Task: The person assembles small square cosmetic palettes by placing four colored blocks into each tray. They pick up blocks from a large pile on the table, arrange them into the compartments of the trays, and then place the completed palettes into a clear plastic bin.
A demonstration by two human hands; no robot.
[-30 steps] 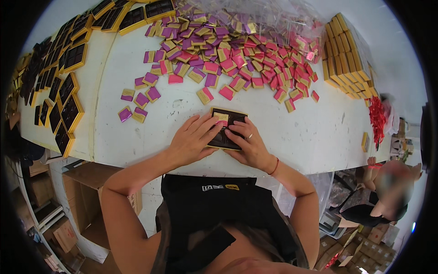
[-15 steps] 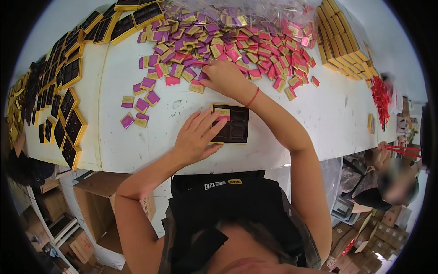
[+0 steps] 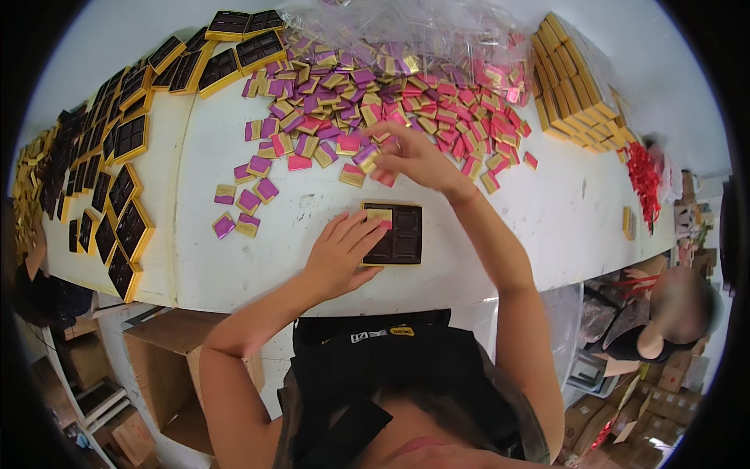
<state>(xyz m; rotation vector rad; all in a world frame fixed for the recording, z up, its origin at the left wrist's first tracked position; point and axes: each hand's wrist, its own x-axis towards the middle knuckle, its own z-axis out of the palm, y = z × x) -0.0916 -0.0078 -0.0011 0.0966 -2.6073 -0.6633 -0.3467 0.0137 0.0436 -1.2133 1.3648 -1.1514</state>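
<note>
A shallow gold-edged box with a dark moulded insert of several hollows (image 3: 405, 238) lies in front of me. My left hand (image 3: 337, 256) rests over its left side, fingers stretched out, thumb by the near edge. Its fingertips touch a gold-and-pink wrapped chocolate (image 3: 380, 214) in the far left hollow. Beyond the box my right hand (image 3: 418, 159) is raised, slightly blurred, pinching a purple-and-gold wrapped chocolate (image 3: 366, 158). Some pink shows below its fingers; whether that is a second piece, I cannot make out. Behind it spreads a heap of purple, pink and gold wrapped chocolates (image 3: 445, 109).
Clear plastic bags (image 3: 437, 39) cover the heap's far side. More dark-insert boxes (image 3: 133, 211) line the left, some stacked. Stacked gold boxes (image 3: 574, 86) and red ribbons (image 3: 644, 180) stand at the right. Another person (image 3: 664, 320) is at the far right; an open carton (image 3: 172, 367) sits below the table.
My right hand has drawn back from the heap toward me and to the right, lifting a wrapped chocolate. The left hand stays on the box. The whole view has shifted slightly.
</note>
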